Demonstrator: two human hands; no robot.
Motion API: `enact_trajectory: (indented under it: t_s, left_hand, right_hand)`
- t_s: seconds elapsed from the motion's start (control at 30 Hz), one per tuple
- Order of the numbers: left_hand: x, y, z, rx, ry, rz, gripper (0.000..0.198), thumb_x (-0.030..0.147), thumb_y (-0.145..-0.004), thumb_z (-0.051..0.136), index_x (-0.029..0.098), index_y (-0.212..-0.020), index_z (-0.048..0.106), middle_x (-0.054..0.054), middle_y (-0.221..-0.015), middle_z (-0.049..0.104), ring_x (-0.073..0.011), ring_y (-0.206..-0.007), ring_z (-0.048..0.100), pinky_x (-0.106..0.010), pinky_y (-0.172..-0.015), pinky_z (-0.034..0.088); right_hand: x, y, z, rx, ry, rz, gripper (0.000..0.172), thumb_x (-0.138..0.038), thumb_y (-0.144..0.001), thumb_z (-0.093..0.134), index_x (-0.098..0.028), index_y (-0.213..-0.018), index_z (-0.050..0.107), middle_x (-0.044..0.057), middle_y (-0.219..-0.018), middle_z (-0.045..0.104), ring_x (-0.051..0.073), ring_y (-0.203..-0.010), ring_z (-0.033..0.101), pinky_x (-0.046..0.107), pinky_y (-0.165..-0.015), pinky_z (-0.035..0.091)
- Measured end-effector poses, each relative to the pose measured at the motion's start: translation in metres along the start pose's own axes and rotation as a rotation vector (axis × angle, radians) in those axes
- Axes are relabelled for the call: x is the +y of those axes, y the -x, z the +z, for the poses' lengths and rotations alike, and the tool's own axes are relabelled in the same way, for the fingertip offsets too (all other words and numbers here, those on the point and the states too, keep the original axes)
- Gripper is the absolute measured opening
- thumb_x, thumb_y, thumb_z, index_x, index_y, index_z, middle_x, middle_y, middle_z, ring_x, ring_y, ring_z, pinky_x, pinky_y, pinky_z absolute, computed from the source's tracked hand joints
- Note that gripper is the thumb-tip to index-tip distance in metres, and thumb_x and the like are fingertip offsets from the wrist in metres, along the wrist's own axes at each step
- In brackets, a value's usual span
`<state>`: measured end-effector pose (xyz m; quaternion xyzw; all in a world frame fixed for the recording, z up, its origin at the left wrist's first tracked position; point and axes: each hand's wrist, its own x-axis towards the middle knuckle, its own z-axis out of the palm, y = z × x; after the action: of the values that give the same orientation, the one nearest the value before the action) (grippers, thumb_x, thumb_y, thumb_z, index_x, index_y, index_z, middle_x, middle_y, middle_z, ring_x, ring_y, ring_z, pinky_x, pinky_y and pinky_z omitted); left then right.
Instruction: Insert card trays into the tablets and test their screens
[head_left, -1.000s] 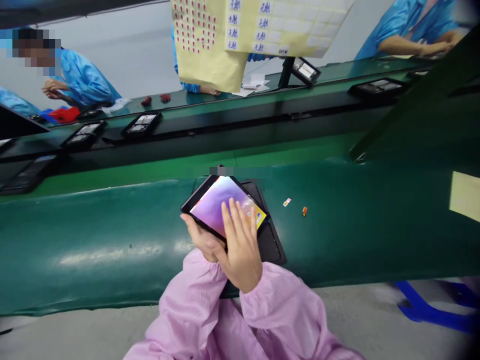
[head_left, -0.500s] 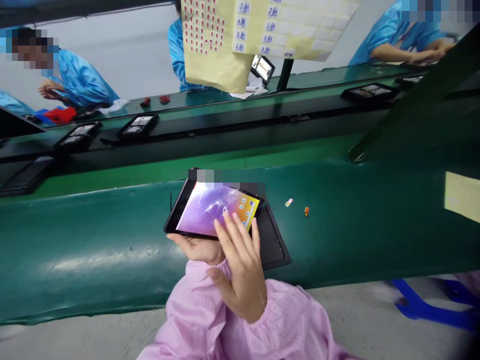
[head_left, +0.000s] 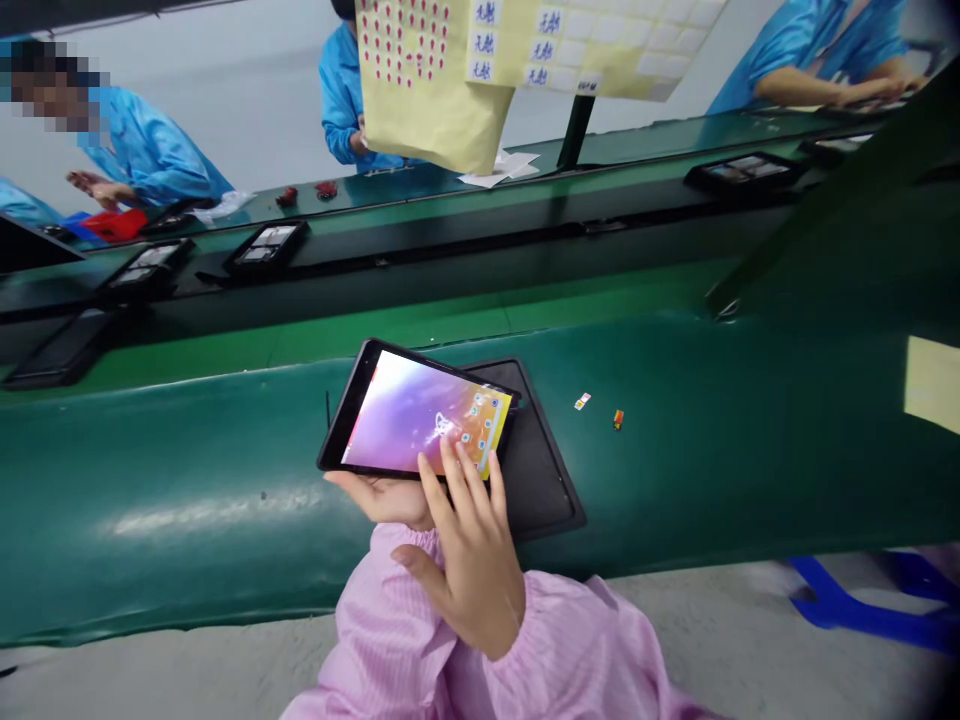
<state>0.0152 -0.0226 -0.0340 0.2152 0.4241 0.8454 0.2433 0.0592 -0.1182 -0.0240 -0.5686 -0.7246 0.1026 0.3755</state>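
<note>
Black tablet (head_left: 420,415): held tilted above the near green belt, at 12 o'clock from the person's sleeves. Its dark frame surrounds a lit purple-and-pink screen with a yellow strip at the 3 o'clock edge. The small icons there are too tiny to read, and the hands hide its lower edge.
Left hand (head_left: 382,497): narrow, cupped beneath the tablet and holding it from the 6 to 9 o'clock side. Most of the fingers are hidden beneath it.
Right hand (head_left: 469,570): fingers slightly spread, their tips on the lower screen, thumb off to 9 o'clock and clear of the glass. It is not gripping the edge.
Black tray (head_left: 540,480): lies on the belt at 3 o'clock from the tablet, partly under it. I can't tell whether the two touch.
Loose bits (head_left: 582,401): a tiny pale chip and an orange one (head_left: 618,419) sit on the belt beyond the tray, too small to identify.
Pink sleeves (head_left: 420,620): gathered at both wrists, at 6 o'clock.
Far side: blue-smocked co-workers (head_left: 146,160) stand at 10 to 1 o'clock behind a second belt with trays (head_left: 266,247). A yellow sheet (head_left: 427,85) hangs at 12 o'clock, cut off by the top of the view.
</note>
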Motion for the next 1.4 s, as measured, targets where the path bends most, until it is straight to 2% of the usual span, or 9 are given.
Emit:
enact_trajectory:
  t_s: [0.3,0.43,0.57,0.67,0.77,0.9,1.0,1.23,1.4]
  left_hand:
    - [-0.002,-0.015,-0.001,-0.279,0.121,-0.518,0.056,0.063,-0.091,0.036,0.021,-0.111,0.067,-0.007,-0.108,0.072,-0.0211,-0.099,0.068,-0.032,-0.089,0.053]
    - [-0.014,-0.014,-0.001,-0.347,-0.019,-0.876,0.054,0.06,-0.09,0.044,0.014,-0.105,0.068,-0.01,-0.094,0.073,-0.0234,-0.082,0.071,-0.037,-0.08,0.056]
    - [-0.03,-0.007,0.003,-0.374,-0.218,-0.949,0.053,0.059,-0.086,0.052,0.01,-0.097,0.069,-0.011,-0.087,0.073,-0.0221,-0.075,0.071,-0.035,-0.074,0.056]
    - [-0.039,-0.001,0.005,-0.461,-0.34,-0.85,0.061,0.067,-0.086,0.045,0.012,-0.098,0.068,-0.011,-0.09,0.073,-0.0215,-0.078,0.071,-0.034,-0.076,0.056]
    - [-0.04,-0.001,0.002,-0.718,-0.38,-0.591,0.076,0.075,-0.085,0.029,0.018,-0.126,0.058,-0.015,-0.125,0.063,-0.0262,-0.12,0.058,-0.041,-0.101,0.046]
    - [-0.029,-0.016,-0.006,-1.17,-0.545,-0.056,0.097,0.078,-0.079,0.038,0.024,-0.154,0.011,-0.012,-0.161,0.002,-0.0282,-0.149,-0.004,-0.047,-0.121,0.002]
    - [-0.016,-0.037,-0.01,-1.421,-0.557,0.18,0.094,0.077,-0.083,0.025,0.026,-0.151,-0.015,-0.01,-0.159,-0.017,-0.029,-0.147,-0.013,-0.05,-0.119,-0.005]
    - [0.018,-0.008,-0.075,-1.48,-1.154,0.286,0.139,0.078,-0.063,0.061,0.01,-0.147,-0.026,-0.03,-0.155,-0.013,-0.045,-0.143,-0.011,-0.069,-0.112,0.007]
    - [-0.015,0.019,-0.09,-1.403,-1.372,0.578,0.141,0.085,-0.059,0.055,-0.005,-0.148,-0.007,-0.041,-0.149,0.014,-0.0487,-0.143,-0.001,-0.07,-0.108,0.019]
  right_hand:
    - [0.082,0.01,-0.054,0.249,0.054,0.121,0.044,-0.039,-0.099,0.029,-0.026,-0.136,0.048,0.008,-0.142,0.052,0.026,-0.134,0.044,0.059,-0.115,0.018]
    - [0.112,0.035,-0.055,0.179,0.092,0.224,0.055,-0.048,-0.097,0.03,-0.025,-0.146,0.032,0.012,-0.149,0.041,0.03,-0.138,0.037,0.063,-0.114,0.017]
    - [0.124,0.058,-0.049,0.108,0.072,0.229,0.068,-0.059,-0.094,0.031,-0.022,-0.151,0.021,0.017,-0.15,0.039,0.033,-0.139,0.036,0.064,-0.112,0.019]
    - [0.129,0.065,-0.046,0.091,0.059,0.215,0.077,-0.068,-0.09,0.032,-0.021,-0.15,0.022,0.019,-0.149,0.04,0.034,-0.138,0.038,0.065,-0.112,0.019]
    - [0.135,0.066,-0.042,0.075,0.062,0.183,0.092,-0.078,-0.082,0.033,-0.019,-0.151,0.019,0.022,-0.148,0.04,0.037,-0.137,0.039,0.066,-0.11,0.02]
    - [0.14,0.069,-0.038,0.022,0.108,0.145,0.116,-0.084,-0.068,0.049,-0.015,-0.153,0.008,0.027,-0.147,0.038,0.043,-0.136,0.039,0.069,-0.108,0.022]
    - [0.139,0.072,-0.037,-0.081,0.161,0.134,0.129,-0.08,-0.062,0.06,-0.012,-0.153,-0.002,0.03,-0.148,0.035,0.044,-0.137,0.036,0.071,-0.107,0.022]
    - [0.138,0.078,-0.039,-0.089,0.285,0.076,0.111,-0.071,-0.077,0.055,-0.012,-0.153,0.0,0.025,-0.142,0.045,0.038,-0.129,0.048,0.067,-0.11,0.021]
    - [0.146,0.04,-0.023,0.035,0.328,-0.002,0.101,-0.072,-0.081,0.046,-0.01,-0.153,0.013,0.023,-0.139,0.05,0.038,-0.127,0.048,0.066,-0.11,0.02]
